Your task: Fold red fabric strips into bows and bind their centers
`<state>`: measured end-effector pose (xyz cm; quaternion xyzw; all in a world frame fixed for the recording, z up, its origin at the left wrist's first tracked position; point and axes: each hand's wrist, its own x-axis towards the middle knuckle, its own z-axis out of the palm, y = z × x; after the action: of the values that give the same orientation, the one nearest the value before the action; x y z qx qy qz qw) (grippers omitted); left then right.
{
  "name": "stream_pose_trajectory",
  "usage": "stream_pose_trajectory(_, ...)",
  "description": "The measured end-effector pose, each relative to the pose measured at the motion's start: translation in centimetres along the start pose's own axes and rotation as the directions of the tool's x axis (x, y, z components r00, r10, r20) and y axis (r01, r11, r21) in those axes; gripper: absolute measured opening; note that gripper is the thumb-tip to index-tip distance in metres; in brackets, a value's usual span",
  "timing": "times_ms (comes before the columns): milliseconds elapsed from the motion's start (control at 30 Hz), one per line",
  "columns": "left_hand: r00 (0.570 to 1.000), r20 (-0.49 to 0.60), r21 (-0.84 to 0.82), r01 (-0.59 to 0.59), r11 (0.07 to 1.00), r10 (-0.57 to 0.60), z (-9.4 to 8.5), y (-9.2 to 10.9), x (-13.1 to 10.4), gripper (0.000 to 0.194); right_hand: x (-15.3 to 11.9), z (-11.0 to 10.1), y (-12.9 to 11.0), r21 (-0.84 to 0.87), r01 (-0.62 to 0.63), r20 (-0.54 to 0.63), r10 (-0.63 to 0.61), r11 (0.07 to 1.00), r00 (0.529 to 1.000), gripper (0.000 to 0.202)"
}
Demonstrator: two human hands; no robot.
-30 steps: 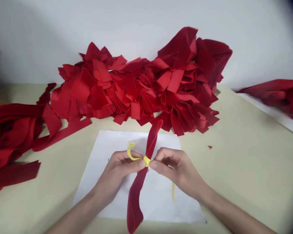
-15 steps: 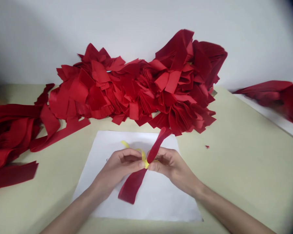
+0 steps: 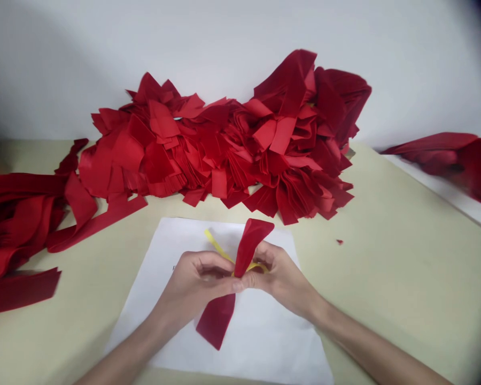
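My left hand [image 3: 202, 278] and my right hand [image 3: 269, 267] meet above a sheet of white paper [image 3: 272, 337]. Both pinch the gathered middle of a dark red velvet ribbon [image 3: 248, 243]. One end of the ribbon stands up between the hands, and the other hangs below my left thumb. A narrow yellow ribbon [image 3: 216, 243] passes around or behind the pinched middle. Its loose end sticks out to the upper left, and a curved part shows by my right fingers. Exactly how it is wrapped is hidden by my thumbs.
A big heap of red ribbon pieces [image 3: 208, 144] lies along the back by the wall. Long red ribbon strips [image 3: 20, 230] spread over the left side. At right, more red fabric [image 3: 444, 152] rests on a white board [image 3: 444, 184]. A small red scrap [image 3: 339, 242] lies on the table [image 3: 393, 256].
The red ribbon has turned between my fingers, its upper part now more upright and wider to view. The yellow ribbon has shifted, with a curve now showing by my right hand.
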<state>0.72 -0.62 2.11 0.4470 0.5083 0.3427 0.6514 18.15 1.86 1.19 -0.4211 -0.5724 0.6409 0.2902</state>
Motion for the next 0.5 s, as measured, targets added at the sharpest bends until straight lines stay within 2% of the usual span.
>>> stream_pose_trajectory(100, 0.997, 0.074, -0.061, 0.028, 0.998, -0.023, -0.1, 0.2, 0.0, 0.006, 0.0, -0.3, -0.3, -0.006, -0.004, 0.074, 0.004, 1.000, 0.997, 0.038)
stream_pose_trajectory(200, 0.993, 0.110, 0.012, -0.037, 0.999, 0.036, -0.3, 0.7, -0.2, 0.007, 0.2, -0.7, -0.5, -0.044, -0.026, 0.200, 0.034, 0.999, 0.979, 0.029)
stream_pose_trajectory(267, 0.995, 0.040, 0.130, -0.093, 0.987, 0.088, -0.9, 1.2, -0.4, 0.014, 0.4, -0.9, -0.4, -0.086, -0.042, 0.178, 0.057, 0.995, 0.982, 0.026)
stream_pose_trajectory(333, 0.976, -0.075, 0.289, -0.173, 0.941, 0.202, -1.9, 1.8, -0.5, 0.019, 0.6, -1.0, -0.2, -0.148, -0.035, 0.074, 0.046, 0.988, 0.996, 0.025)
stream_pose_trajectory(367, 0.948, -0.138, 0.385, -0.216, 0.897, 0.287, -2.7, 2.1, -0.6, 0.020, 0.7, -1.0, 0.0, -0.185, -0.025, 0.025, 0.030, 0.982, 0.999, 0.024)
stream_pose_trajectory(433, 0.856, -0.233, 0.604, -0.245, 0.759, 0.461, -4.6, 3.0, -0.7, 0.023, 0.8, -1.0, 0.4, -0.250, -0.002, -0.033, -0.006, 0.968, 0.999, 0.024)
stream_pose_trajectory(500, 0.687, -0.384, 0.787, -0.105, 0.608, 0.616, -7.2, 4.0, -1.2, 0.028, 0.8, -1.0, 0.7, -0.291, -0.001, -0.047, -0.014, 0.957, 0.999, 0.026)
